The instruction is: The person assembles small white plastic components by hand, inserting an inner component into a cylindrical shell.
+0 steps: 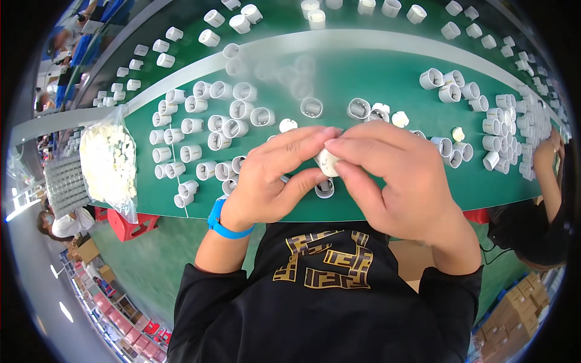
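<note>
Between my fingertips, above the near part of the green table [284, 78], is a small white rounded plastic piece [327, 163]. My left hand [273, 175] pinches it from one side with thumb and fingers; a blue band circles that wrist. From the other side my right hand [399, 175] grips it, the fingers covering its top. Just below the hands stands an open white cup [325, 189] with dark parts inside. Beyond them are another white cup [311, 107] and loose cream-white pieces, one [288, 125] near my left fingers and one [400, 119] past my right knuckles.
Several white cups [219, 140] stand in groups to the left. More cups [491, 143] crowd the right side, near another person's arm [546, 163]. A clear bag of cream-white pieces [109, 160] hangs over the left edge, above a red stool [130, 227]. Further cups line the far strip.
</note>
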Available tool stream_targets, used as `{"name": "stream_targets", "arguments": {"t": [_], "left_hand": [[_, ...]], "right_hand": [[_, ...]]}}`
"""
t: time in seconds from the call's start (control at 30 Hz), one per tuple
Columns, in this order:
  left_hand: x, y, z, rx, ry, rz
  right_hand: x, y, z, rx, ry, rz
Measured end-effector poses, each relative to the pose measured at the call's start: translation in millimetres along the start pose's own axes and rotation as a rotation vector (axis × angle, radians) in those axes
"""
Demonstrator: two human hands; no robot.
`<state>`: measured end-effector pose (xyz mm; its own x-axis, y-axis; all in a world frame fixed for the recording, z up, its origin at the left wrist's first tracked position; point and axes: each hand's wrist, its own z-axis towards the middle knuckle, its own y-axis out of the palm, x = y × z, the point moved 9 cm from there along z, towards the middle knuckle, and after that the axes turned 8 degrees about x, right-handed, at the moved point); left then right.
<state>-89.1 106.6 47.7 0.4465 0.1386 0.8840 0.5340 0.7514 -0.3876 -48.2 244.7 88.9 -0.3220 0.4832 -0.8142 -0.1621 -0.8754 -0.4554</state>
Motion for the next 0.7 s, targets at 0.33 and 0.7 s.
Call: {"name": "stream_targets", "arguments": {"t": [0.33, 0.7], "left_hand": [[1.3, 14.1, 10.1, -0.053, 0.003, 0.09], [-64.8, -86.2, 139.2, 0.181, 0.063, 0.431]], "right_hand": [[36.4, 3.5, -0.5, -0.012, 0.343, -0.009], [108.9, -60.7, 19.6, -0.147, 0.155, -0.38]]}}
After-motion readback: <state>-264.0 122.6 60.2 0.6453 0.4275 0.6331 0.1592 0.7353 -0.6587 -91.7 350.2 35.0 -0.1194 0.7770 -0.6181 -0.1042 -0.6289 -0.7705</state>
